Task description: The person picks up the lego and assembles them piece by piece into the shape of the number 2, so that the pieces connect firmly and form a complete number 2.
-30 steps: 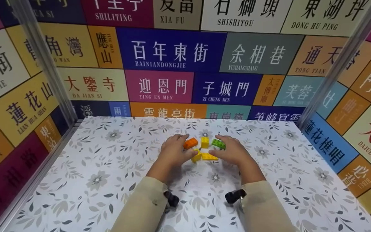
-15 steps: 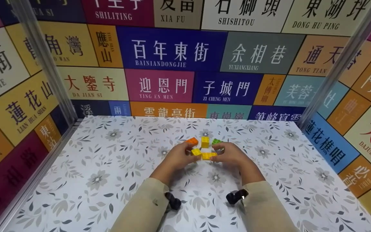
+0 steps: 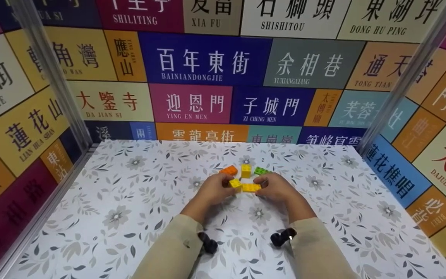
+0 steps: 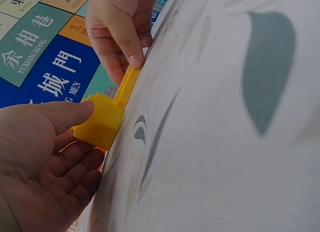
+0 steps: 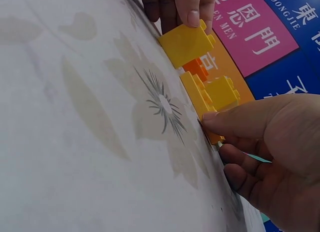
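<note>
My left hand (image 3: 216, 188) pinches a tall yellow toy brick (image 4: 102, 122) between thumb and fingers, at the left of a small group of bricks. On the right, my right hand (image 3: 277, 190) grips the end of a flat, long yellow brick (image 3: 251, 188) that lies on the table; its thumb sits on the near side in the right wrist view. The two held bricks stand close together. Behind them rise another yellow brick (image 3: 246, 171), an orange brick (image 3: 229, 170) to its left and a green brick (image 3: 261, 170) to its right, none of them held.
A white cloth with a leaf and flower print covers the table (image 3: 114, 248). Walls of coloured name panels (image 3: 207, 58) enclose the back and sides, with clear corner posts (image 3: 393, 85) at both rear corners.
Both hands have come nearer the front bricks, away from the orange and green ones. The left now pinches the tall yellow brick, the right the flat yellow one.
</note>
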Available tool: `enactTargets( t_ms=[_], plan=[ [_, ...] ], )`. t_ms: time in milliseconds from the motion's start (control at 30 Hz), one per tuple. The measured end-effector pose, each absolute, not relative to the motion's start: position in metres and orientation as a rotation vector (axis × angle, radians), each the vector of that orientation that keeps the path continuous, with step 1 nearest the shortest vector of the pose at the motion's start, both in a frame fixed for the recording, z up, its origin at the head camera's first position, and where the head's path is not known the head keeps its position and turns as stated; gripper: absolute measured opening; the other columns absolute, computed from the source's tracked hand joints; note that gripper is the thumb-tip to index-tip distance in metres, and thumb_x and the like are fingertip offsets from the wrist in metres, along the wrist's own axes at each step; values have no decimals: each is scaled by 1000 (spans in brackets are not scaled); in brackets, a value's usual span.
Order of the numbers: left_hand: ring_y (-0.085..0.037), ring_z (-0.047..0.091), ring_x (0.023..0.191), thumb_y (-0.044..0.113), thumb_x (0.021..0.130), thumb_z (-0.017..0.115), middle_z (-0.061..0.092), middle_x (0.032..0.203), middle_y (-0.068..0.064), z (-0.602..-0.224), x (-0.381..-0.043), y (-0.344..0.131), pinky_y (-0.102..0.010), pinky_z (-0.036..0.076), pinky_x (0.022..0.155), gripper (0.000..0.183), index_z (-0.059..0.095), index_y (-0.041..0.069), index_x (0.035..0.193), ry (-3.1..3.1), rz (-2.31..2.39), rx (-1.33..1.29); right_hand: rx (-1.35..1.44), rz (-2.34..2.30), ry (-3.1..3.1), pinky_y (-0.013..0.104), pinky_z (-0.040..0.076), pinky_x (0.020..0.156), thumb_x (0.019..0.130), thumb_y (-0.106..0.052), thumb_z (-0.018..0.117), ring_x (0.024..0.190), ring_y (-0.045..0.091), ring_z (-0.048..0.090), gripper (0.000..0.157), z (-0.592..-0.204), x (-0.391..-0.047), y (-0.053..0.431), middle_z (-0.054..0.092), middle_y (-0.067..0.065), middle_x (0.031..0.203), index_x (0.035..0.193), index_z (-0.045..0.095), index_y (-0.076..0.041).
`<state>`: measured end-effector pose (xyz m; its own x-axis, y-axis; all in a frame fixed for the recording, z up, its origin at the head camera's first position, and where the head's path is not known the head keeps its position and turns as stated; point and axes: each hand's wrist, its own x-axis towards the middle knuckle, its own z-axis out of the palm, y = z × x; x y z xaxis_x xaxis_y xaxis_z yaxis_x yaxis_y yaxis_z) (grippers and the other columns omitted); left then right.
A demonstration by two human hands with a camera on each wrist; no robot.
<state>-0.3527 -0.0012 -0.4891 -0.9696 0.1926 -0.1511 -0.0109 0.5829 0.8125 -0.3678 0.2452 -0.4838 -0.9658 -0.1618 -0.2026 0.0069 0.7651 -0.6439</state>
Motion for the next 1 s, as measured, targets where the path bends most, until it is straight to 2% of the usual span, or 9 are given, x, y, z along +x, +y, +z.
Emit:
enactTargets(
  t_ms=[267,500,767,1000],
  plan=[
    [-19,64,110,30,96,83,72,125,2,-488,-355,-1,-42,54,111,42,72,24,135,2572,1337,113,-138,-900,2751,43,54,95,94,-15,81,102,22,62,37,-480,-365,242,71,7,115,130,78,-21],
    [-19,64,105,31,95,82,73,117,2,-486,-354,-9,-40,56,104,41,73,21,135,2603,1374,137,-140,-882,2755,45,55,101,92,-15,82,106,23,64,37,-477,-365,236,73,6,118,129,78,-19],
    [-19,66,110,29,94,81,75,123,0,-481,-349,-24,-40,56,107,41,74,19,133,2620,1454,162,-209,-923,2755,36,56,87,91,-15,84,96,19,64,37,-475,-361,225,75,4,110,127,79,-18],
    [-19,66,115,29,94,82,74,125,3,-477,-346,-38,-41,56,110,39,73,23,132,2547,1501,82,-265,-939,2734,41,58,95,91,-15,83,101,19,67,33,-475,-354,210,74,1,113,123,80,-22]
  ],
)
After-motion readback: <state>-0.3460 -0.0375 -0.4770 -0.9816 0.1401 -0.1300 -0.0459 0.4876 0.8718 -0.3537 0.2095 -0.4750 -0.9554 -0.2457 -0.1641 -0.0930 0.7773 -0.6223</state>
